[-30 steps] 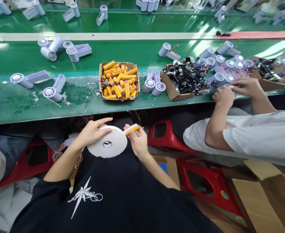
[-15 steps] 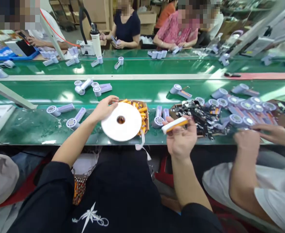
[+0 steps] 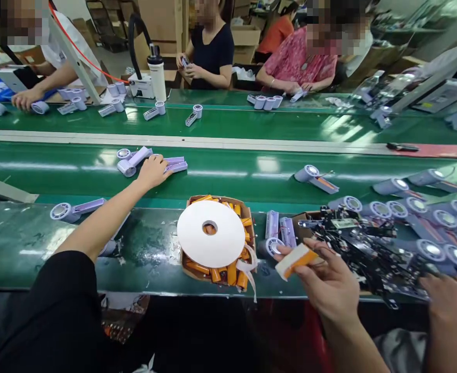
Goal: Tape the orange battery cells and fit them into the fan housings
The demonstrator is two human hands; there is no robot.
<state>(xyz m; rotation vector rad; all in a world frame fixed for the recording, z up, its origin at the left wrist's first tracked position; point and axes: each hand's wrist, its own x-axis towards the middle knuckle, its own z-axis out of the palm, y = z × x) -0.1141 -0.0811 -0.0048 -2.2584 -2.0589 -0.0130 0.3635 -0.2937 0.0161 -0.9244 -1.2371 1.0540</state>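
My left hand [image 3: 153, 172] reaches across the belt, its fingers curled over a lilac handheld fan housing [image 3: 177, 163]; the housing's round end is hidden under the hand. Another pair of lilac fan housings [image 3: 129, 165] lies just left of it. Between thumb and fingers, my right hand [image 3: 331, 282] holds an orange battery [image 3: 300, 260] with a white strip along it, above the table edge. A large white tape roll [image 3: 191, 233] rests on a cardboard box [image 3: 253, 217] of orange batteries [image 3: 215, 274]. The tape's loose end [image 3: 247, 265] hangs at the box's right side.
Black wired parts [image 3: 353, 248] are heaped to the right, with several fan housings [image 3: 430, 251] behind. A co-worker's hand [image 3: 452, 295] is near that heap. More fan housings [image 3: 285, 230] lie beside the box. Co-workers sit across the green belt [image 3: 228, 171].
My left hand has left the tape roll and moved forward and left onto a fan housing on the belt. My right hand still holds the battery, now turned at another angle. The view has shifted.
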